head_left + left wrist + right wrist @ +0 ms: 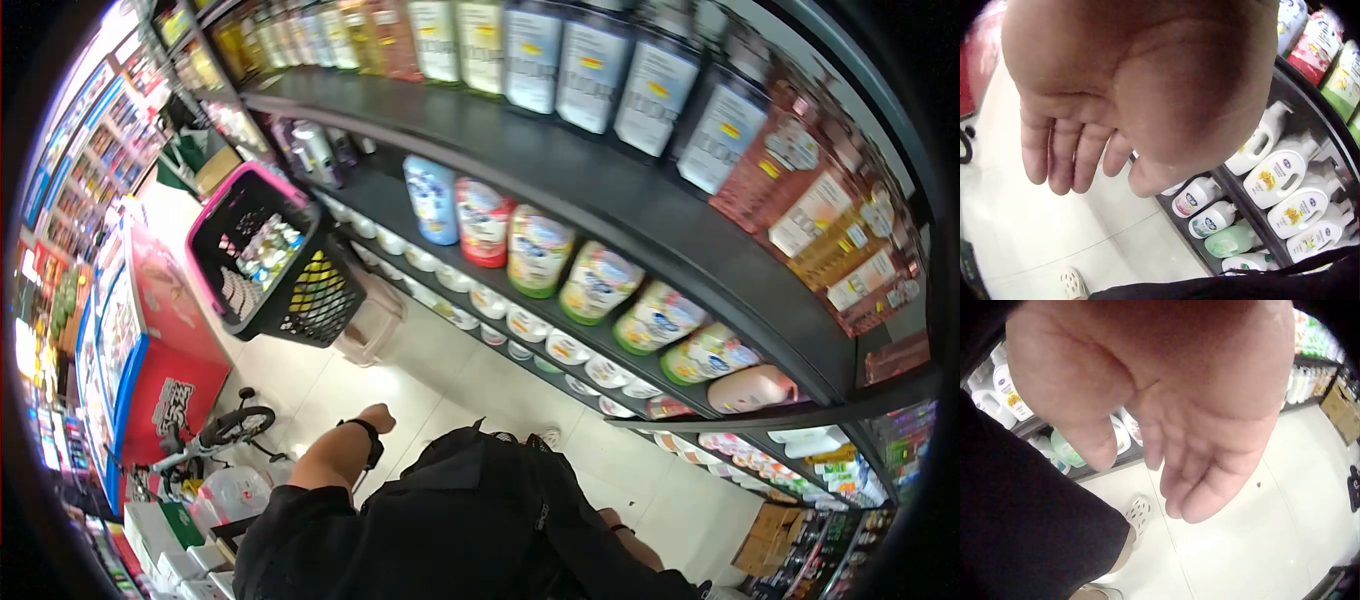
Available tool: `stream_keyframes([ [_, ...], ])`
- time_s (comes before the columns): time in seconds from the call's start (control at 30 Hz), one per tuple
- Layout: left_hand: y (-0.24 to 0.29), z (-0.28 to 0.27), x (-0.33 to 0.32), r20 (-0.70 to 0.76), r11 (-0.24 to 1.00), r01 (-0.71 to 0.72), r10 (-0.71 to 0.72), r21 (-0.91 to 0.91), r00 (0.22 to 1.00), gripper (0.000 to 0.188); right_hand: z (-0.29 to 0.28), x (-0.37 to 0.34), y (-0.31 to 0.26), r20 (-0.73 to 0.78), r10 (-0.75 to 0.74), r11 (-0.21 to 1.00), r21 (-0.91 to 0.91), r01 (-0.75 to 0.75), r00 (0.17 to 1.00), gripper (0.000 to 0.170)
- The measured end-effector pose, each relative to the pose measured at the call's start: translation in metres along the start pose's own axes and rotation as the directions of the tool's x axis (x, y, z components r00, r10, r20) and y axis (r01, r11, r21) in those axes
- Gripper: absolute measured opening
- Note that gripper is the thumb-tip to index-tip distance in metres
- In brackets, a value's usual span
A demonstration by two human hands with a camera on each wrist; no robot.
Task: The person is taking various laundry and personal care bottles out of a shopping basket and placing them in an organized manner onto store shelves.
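Bottles [1274, 179] stand on the dark shelves [560, 150], none in hand; small packs [270, 245] already lie in the basket [240, 205]. Left hand [1132, 94] is empty, fingers nearly straight; right hand [1169, 394], empty too, bends loosely. White bottles look smooth, rounded, loop-handled — the basket pink-rimmed, latticed plastic.

Bottles [541, 252] on shelves [600, 178] ahead, basket [300, 310] left, freezer [190, 355] farther left
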State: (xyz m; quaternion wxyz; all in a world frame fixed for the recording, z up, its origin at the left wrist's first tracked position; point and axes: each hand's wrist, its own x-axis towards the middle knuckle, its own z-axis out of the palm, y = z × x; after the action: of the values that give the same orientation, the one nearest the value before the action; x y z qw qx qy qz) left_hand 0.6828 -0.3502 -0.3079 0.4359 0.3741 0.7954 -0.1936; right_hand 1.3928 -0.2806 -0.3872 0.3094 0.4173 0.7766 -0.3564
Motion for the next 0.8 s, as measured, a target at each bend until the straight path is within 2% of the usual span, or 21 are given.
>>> stream_keyframes([
  [0.03, -0.007, 0.006, -0.012, 0.012, 0.999, -0.019, 0.019, -0.037, 1.000, 0.045, 0.006, 0.024, 0.012, 0.032, -0.136, 0.967, -0.211, 0.140, 0.990, 0.026],
  [0.07, -0.016, 0.011, -0.023, 0.025, 0.997, -0.041, 0.043, -0.070, 0.999, 0.046, -0.026, 0.033, -0.017, 0.162, 0.306, 0.929, 0.166, -0.332, 0.938, 0.024],
  [0.1, -0.032, 0.026, -0.021, 0.014, 0.992, -0.077, 0.079, -0.105, 0.997, 0.049, 0.022, 0.090, 0.019, 0.216, 0.584, 0.575, 0.570, -0.587, 0.782, 0.025],
  [0.13, -0.040, 0.025, -0.038, 0.024, 0.985, -0.106, 0.110, -0.138, 0.994, 0.051, 0.021, 0.136, 0.029, 0.061, 0.476, 0.822, 0.325, -0.468, 0.877, 0.031],
  [0.17, -0.053, 0.026, -0.060, -0.015, 0.973, -0.113, 0.112, -0.202, 0.994, 0.052, 0.010, 0.160, 0.022, -0.044, 0.310, 0.951, 0.025, -0.309, 0.950, 0.039],
  [0.2, -0.066, 0.028, -0.070, -0.059, 0.955, -0.125, 0.113, -0.268, 0.992, 0.053, -0.057, 0.150, -0.023, -0.172, -0.146, 0.906, -0.418, 0.063, 0.974, 0.014],
  [0.23, -0.085, 0.040, -0.068, -0.108, 0.933, -0.116, 0.083, -0.341, 0.991, 0.053, -0.110, 0.157, -0.080, -0.097, -0.203, 0.806, -0.581, 0.110, 0.974, 0.018],
  [0.3, -0.138, 0.080, -0.055, -0.203, 0.879, -0.126, 0.033, -0.461, 0.979, 0.051, -0.156, 0.195, -0.137, -0.315, -0.612, 0.714, -0.615, 0.335, 0.725, 0.035],
  [0.33, -0.160, 0.092, -0.058, -0.221, 0.855, -0.109, -0.006, -0.506, 0.975, 0.045, -0.175, 0.195, -0.190, -0.399, -0.367, 0.930, -0.165, 0.328, 0.840, 0.038],
  [0.37, -0.180, 0.105, -0.059, -0.201, 0.882, -0.033, -0.071, -0.469, 0.977, 0.039, -0.197, 0.192, -0.246, -0.451, -0.093, 0.907, 0.329, 0.262, 0.888, 0.041],
  [0.4, -0.216, 0.138, -0.037, -0.128, 0.935, -0.019, -0.028, -0.353, 0.991, 0.036, -0.212, 0.193, -0.286, -0.459, -0.044, 0.905, 0.359, 0.230, 0.887, 0.044],
  [0.43, -0.242, 0.155, -0.038, -0.012, 0.914, 0.079, -0.091, -0.397, 0.996, 0.037, -0.229, 0.182, -0.325, -0.406, -0.055, 0.909, 0.358, 0.214, 0.912, 0.045],
  [0.47, -0.264, 0.178, -0.044, 0.068, 0.782, 0.217, -0.219, -0.585, 0.973, 0.038, -0.247, 0.165, -0.365, -0.349, -0.071, 0.912, 0.356, 0.202, 0.934, 0.047],
  [0.53, -0.311, 0.238, -0.043, -0.045, 0.939, 0.114, -0.136, -0.324, 0.990, 0.040, -0.253, 0.167, -0.404, -0.260, -0.108, 0.925, 0.328, 0.193, 0.960, 0.049],
  [0.57, -0.303, 0.219, -0.076, 0.084, 0.826, 0.316, -0.315, -0.466, 0.945, 0.040, -0.249, 0.174, -0.407, -0.229, -0.123, 0.934, 0.302, 0.191, 0.966, 0.049],
  [0.6, -0.326, 0.252, -0.064, 0.115, 0.912, 0.222, -0.194, -0.344, 0.974, 0.037, -0.242, 0.180, -0.405, -0.195, -0.134, 0.943, 0.277, 0.185, 0.972, 0.050],
  [0.63, -0.319, 0.246, -0.087, 0.077, 0.863, 0.272, -0.265, -0.426, 0.961, 0.035, -0.234, 0.186, -0.401, -0.170, -0.114, 0.945, 0.286, 0.159, 0.979, 0.050],
  [0.67, -0.311, 0.238, -0.097, 0.277, 0.752, 0.478, -0.391, -0.454, 0.878, 0.034, -0.228, 0.189, -0.394, -0.155, -0.098, 0.969, 0.212, 0.130, 0.983, 0.049],
  [0.73, -0.313, 0.240, -0.099, 0.389, 0.843, 0.372, -0.216, -0.389, 0.896, 0.035, -0.204, 0.206, -0.360, -0.141, -0.077, 0.985, 0.141, 0.097, 0.987, 0.048],
  [0.77, -0.309, 0.240, -0.098, 0.360, 0.838, 0.341, -0.188, -0.427, 0.914, 0.035, -0.192, 0.212, -0.340, -0.133, -0.060, 0.986, 0.145, 0.080, 0.989, 0.044],
  [0.8, -0.301, 0.236, -0.095, 0.328, 0.831, 0.308, -0.162, -0.463, 0.931, 0.035, -0.200, 0.209, -0.339, 0.052, -0.155, 0.982, -0.100, 0.160, 0.987, 0.037],
])
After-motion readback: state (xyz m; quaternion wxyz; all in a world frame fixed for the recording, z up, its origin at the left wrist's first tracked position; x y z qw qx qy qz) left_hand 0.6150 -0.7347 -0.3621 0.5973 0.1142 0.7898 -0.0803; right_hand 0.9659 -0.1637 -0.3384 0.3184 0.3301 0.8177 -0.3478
